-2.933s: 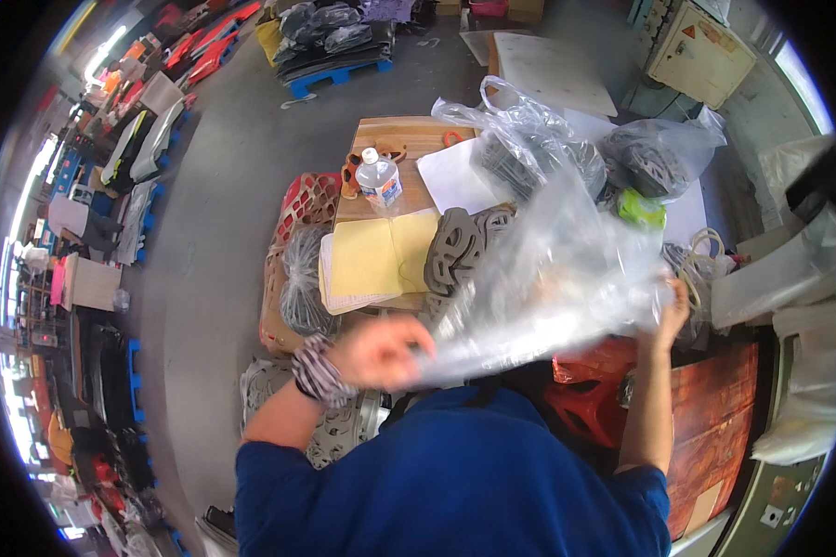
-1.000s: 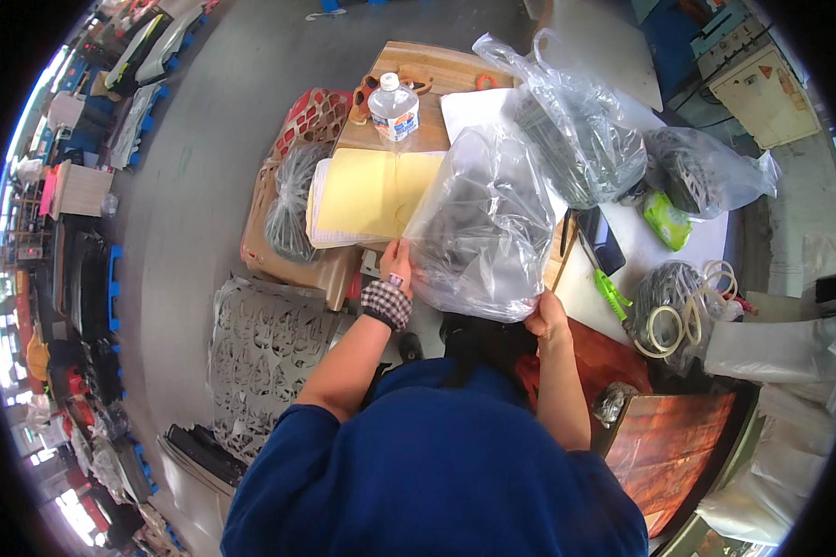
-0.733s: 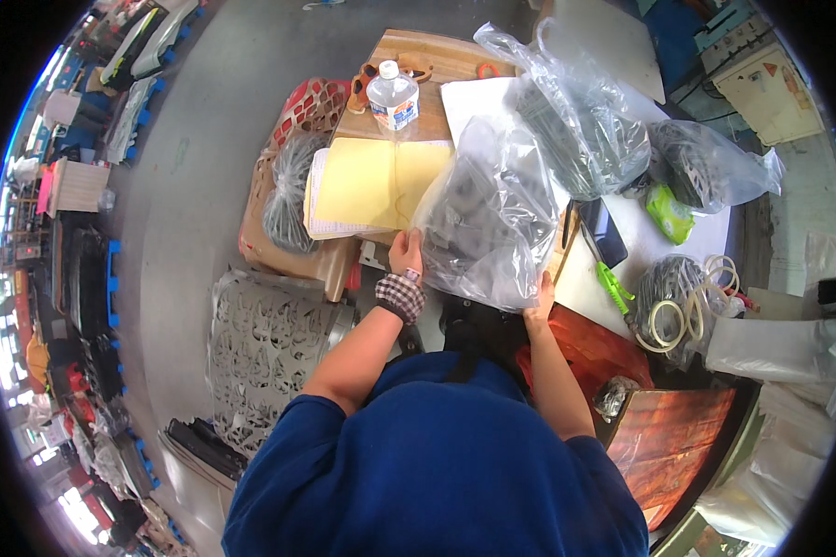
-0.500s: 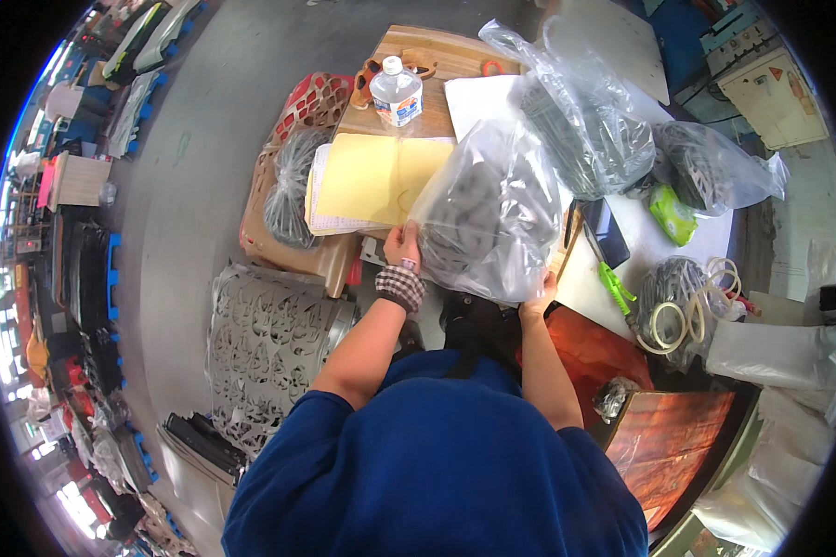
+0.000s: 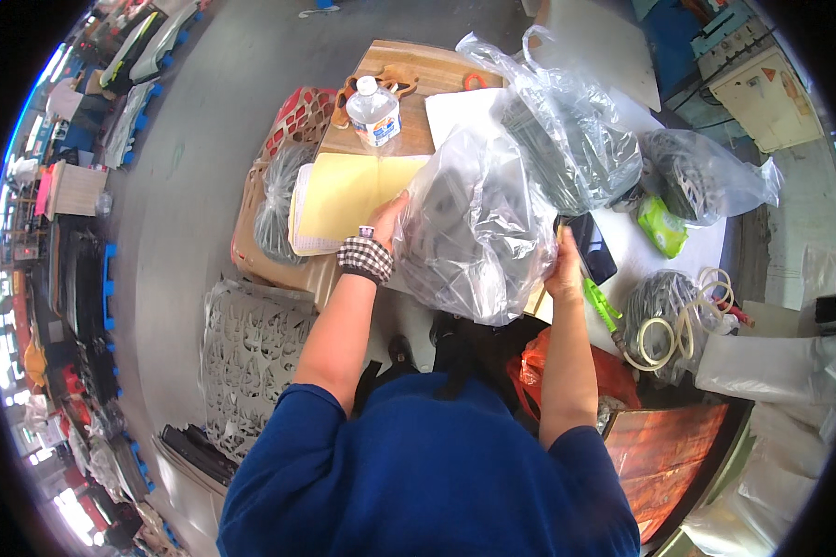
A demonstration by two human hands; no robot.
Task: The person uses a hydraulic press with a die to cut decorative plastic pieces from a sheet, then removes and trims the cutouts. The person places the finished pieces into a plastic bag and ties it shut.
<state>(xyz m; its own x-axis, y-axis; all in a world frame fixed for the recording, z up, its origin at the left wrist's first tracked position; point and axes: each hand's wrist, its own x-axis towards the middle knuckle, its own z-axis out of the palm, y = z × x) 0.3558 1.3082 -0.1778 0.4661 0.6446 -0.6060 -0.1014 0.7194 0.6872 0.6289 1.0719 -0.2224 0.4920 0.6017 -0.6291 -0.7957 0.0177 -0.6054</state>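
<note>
A clear plastic bag (image 5: 478, 232) filled with dark grey pieces lies in front of me at the near edge of the table. My left hand (image 5: 388, 221) grips its left side, the fingers partly hidden by the plastic. On the opposite side my right hand (image 5: 565, 267) has closed on the bag's edge, thumb up, beside a dark phone (image 5: 593, 249). Just left of the bag is a yellow paper folder (image 5: 353, 190) on top of printed sheets. Behind it stands a clear bottle (image 5: 374, 113) with a white cap.
More filled plastic bags (image 5: 576, 139) sit at the back right. A green cutter (image 5: 602, 304), a green packet (image 5: 661, 226) and coiled cream tubing (image 5: 658, 342) lie on the right. Cut-out grey sheets (image 5: 255, 357) are at the left, and a reddish box (image 5: 664, 455) stands near my right elbow.
My right hand has moved up from the bag's lower corner to its right side. My left hand has shifted a little left and up. The bag now looks rounder and more bunched.
</note>
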